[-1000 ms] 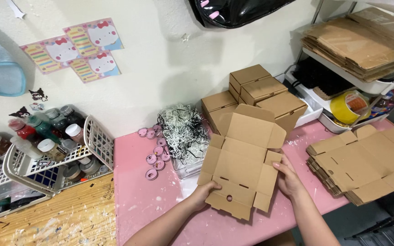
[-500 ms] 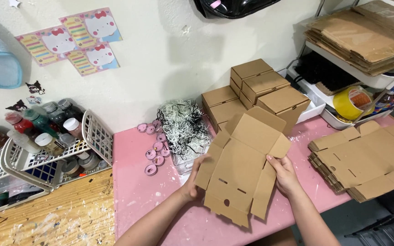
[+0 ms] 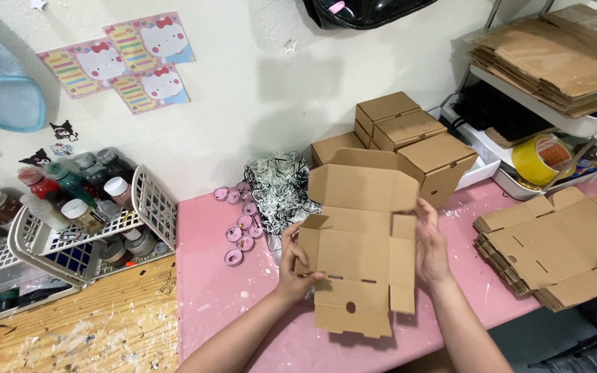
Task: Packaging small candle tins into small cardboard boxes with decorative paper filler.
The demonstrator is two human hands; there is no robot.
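Note:
I hold an unfolded brown cardboard box blank (image 3: 357,242) above the pink table (image 3: 209,304). My left hand (image 3: 293,266) grips its left side flap, thumb over the edge. My right hand (image 3: 431,245) presses against its right side, fingers spread along the flap. The blank's lid part stands up toward the wall, and its side walls are partly folded upward.
Several folded brown boxes (image 3: 409,138) are stacked at the back. A pile of flat box blanks (image 3: 561,249) lies at the right. Small pink round tins (image 3: 240,228) and black-and-white shredded paper (image 3: 278,190) sit left of the box. A white basket of bottles (image 3: 84,214) stands at the left; a yellow tape roll (image 3: 540,159) sits on the shelf.
The box blank has been turned and lifted to face me more squarely, and its side flaps are folded further up. Both hands have shifted along its sides.

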